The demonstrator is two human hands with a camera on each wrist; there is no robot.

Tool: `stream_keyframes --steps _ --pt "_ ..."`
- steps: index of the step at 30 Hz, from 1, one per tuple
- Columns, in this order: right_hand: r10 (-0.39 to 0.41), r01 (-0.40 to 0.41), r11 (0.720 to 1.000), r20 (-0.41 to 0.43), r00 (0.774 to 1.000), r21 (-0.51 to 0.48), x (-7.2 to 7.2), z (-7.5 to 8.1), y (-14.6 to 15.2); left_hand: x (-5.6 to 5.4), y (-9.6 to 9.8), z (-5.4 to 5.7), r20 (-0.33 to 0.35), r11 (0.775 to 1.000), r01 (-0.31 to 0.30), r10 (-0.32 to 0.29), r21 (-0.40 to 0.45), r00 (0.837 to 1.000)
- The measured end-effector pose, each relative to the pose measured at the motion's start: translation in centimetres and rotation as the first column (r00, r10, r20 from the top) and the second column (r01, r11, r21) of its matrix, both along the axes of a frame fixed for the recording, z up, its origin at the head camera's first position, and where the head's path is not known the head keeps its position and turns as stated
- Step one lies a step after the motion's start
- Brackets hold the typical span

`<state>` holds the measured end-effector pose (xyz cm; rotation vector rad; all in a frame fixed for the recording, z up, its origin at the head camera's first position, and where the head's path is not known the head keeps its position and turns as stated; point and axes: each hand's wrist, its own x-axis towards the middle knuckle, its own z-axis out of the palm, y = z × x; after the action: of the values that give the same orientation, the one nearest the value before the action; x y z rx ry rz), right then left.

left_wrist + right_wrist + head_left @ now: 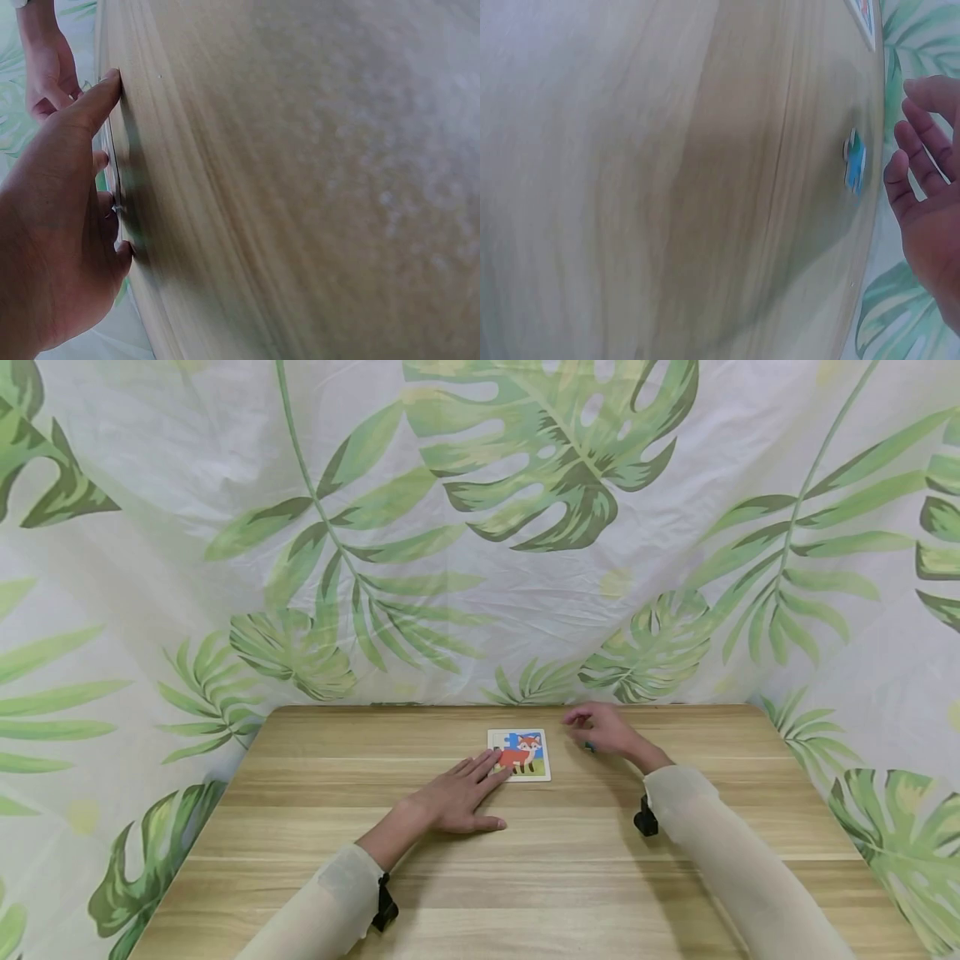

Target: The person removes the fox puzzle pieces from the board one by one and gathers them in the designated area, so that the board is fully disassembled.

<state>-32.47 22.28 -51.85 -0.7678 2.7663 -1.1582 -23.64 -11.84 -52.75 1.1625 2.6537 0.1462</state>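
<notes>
Fox puzzle (pixel 529 757): near counter (pixel 525 877)'s far edge, midway | left grip (pixel 459 795): fingers straight, on puzzle's left side | right grip (pixel 604 729): loosely curled, holding nothing, beside loose piece (pixel 856 166) | advisable: left steadies clear of gap, right pinches piece's edges

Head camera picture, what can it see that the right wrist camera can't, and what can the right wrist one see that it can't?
Only the head view shows the left hand, the fox's face and the sleeves.

Only the right wrist view shows clearly the gap between the right hand and the loose piece.

Both show the right hand, the table, the leafy backdrop, some of the puzzle and the loose piece, though it's tiny in the head view.
</notes>
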Motion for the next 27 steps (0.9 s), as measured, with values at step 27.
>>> stream_keyframes --steps 27 --pt "0.208 -0.215 0.974 0.083 0.975 0.074 -1.3 1.1 -5.1 0.4 1.7 0.5 -0.049 0.998 0.026 -0.029 -0.066 0.998"
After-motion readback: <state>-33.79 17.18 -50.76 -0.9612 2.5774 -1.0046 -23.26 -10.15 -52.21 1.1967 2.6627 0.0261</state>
